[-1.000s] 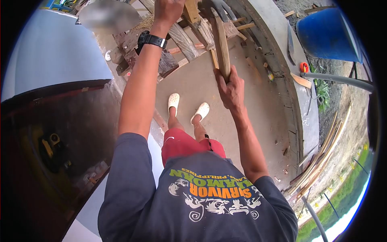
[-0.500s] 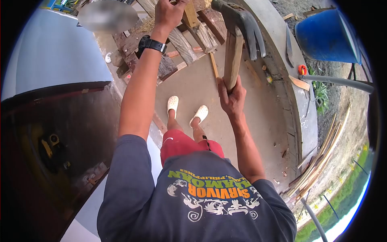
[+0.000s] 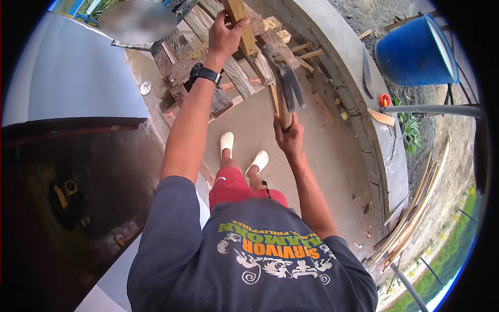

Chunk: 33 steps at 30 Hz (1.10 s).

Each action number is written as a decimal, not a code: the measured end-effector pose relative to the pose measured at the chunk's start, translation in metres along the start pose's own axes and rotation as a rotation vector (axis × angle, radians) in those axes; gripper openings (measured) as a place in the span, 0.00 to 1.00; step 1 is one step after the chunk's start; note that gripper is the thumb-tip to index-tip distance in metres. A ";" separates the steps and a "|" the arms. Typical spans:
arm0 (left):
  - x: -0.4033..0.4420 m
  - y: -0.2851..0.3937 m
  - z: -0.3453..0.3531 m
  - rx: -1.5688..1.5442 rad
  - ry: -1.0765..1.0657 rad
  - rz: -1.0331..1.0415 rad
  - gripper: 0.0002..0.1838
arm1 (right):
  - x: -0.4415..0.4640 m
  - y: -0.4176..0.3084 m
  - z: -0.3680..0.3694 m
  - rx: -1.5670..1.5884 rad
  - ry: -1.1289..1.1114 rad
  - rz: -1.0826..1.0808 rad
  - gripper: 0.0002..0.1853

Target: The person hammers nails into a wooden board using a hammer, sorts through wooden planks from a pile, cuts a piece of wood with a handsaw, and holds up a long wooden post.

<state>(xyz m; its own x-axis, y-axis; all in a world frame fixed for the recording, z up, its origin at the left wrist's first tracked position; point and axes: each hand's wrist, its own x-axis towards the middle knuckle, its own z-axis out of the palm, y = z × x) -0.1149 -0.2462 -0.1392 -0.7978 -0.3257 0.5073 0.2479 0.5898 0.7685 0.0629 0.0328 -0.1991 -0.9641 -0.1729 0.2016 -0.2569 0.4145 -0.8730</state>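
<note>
My right hand [image 3: 289,136] is wrapped round the wooden handle of a claw hammer [image 3: 285,78]. The hammer's dark metal claws point down towards me. My left hand [image 3: 227,40], with a black watch on its wrist, grips a light brown wood block [image 3: 240,26] near the top of the view. That block stands on the end of a weathered beam [image 3: 261,67] of a rough timber bench. The hammer head is just to the right of the block and beam; whether they touch I cannot tell. What is under the block's far end is out of view.
Wood shavings [image 3: 200,52] and offcuts [image 3: 312,54] lie about the bench. A low concrete ledge [image 3: 358,88] curves along the right, with a blue barrel [image 3: 416,52] beyond it. Long wood strips [image 3: 416,208] lean at lower right. A power tool [image 3: 66,195] sits in the dark area left.
The hammer has come down and left, away from my face and close to the wood block. My left hand and the bench appear slightly lower in the view, showing more of the block.
</note>
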 end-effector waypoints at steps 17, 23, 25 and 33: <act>0.004 0.020 -0.008 -0.281 -0.137 -0.272 0.29 | -0.004 -0.025 -0.002 -0.196 -0.056 0.421 0.18; 0.020 -0.009 -0.088 -0.031 -0.214 -0.062 0.19 | -0.086 0.004 -0.027 -0.330 0.046 0.665 0.19; 0.052 -0.041 -0.125 0.062 -0.046 -0.007 0.10 | -0.119 0.000 -0.023 -0.378 0.141 0.721 0.20; 0.178 -0.197 -0.143 0.605 -0.460 0.123 0.12 | -0.263 0.091 0.014 -0.356 0.294 0.960 0.22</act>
<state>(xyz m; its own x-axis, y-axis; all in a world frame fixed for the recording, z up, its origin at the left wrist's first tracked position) -0.2269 -0.5260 -0.1442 -0.9650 0.0306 0.2606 0.1117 0.9465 0.3026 0.2941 0.1034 -0.3375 -0.7397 0.5675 -0.3617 0.6603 0.5082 -0.5529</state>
